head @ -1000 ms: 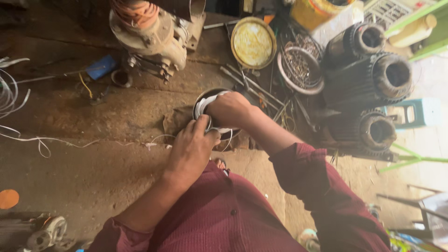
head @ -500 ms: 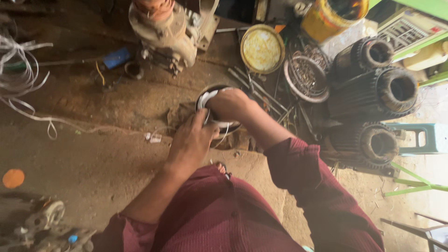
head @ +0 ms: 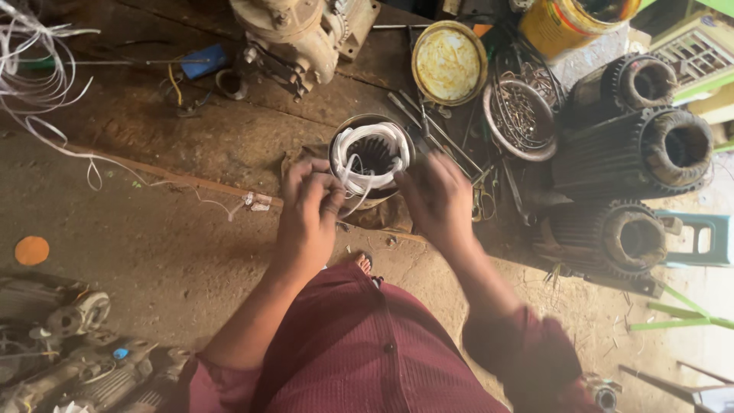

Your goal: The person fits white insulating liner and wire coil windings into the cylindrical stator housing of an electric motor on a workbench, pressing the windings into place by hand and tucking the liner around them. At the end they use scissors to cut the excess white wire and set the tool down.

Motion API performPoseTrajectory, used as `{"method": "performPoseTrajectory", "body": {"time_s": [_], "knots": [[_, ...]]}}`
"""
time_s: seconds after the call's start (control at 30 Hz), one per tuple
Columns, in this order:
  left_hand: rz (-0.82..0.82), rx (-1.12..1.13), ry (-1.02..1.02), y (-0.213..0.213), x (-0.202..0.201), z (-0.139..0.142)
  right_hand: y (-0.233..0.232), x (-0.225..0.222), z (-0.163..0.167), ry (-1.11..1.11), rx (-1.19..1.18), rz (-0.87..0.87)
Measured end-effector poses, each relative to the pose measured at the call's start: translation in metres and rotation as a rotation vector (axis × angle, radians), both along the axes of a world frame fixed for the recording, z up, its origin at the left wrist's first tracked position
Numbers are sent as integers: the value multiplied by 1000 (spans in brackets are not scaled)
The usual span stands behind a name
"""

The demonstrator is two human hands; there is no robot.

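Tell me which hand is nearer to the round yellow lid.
Right. The right hand is below the round yellow lid, beside the stator with white windings. The left hand is across the stator, farther from the lid.

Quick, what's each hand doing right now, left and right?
Left hand: fingers pinched on a white wire from the stator.
Right hand: open beside the stator, blurred, holding nothing visible.

Three dark ribbed motor housings [head: 642,153] stacked at right, w/ a rusty round lid [head: 449,63], yellow bucket [head: 569,23], pump body [head: 294,34], white wire tangle [head: 34,69] top left; grey machine parts [head: 69,359], prob. motors, bottom left.
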State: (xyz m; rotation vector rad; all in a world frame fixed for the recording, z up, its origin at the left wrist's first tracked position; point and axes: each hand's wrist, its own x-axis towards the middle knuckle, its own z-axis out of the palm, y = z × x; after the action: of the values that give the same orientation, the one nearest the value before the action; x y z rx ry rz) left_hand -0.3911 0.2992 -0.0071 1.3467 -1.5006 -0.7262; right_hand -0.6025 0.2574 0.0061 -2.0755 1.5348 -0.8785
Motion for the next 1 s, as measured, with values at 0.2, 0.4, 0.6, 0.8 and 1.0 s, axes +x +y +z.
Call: {"method": "performPoseTrajectory", "body": {"time_s": [0.2,0.4,0.6,0.8,1.0], "knots": [[-4,-24,-78,20,-12,31,50,27,-81,-1110,1183,275],[-21,-120,-422,23,-18,51,60,26,-84,-1228,1029,363],[-191,27,230,-30,-7,21,107,-19,3,-88,-406,350],[-184,-351,-738,-72,-15,16,78,-16,34,-365,1,819],[-104,-203,-705,-103,-30,-10,101,22,-6,-323,-8,1016]]}}
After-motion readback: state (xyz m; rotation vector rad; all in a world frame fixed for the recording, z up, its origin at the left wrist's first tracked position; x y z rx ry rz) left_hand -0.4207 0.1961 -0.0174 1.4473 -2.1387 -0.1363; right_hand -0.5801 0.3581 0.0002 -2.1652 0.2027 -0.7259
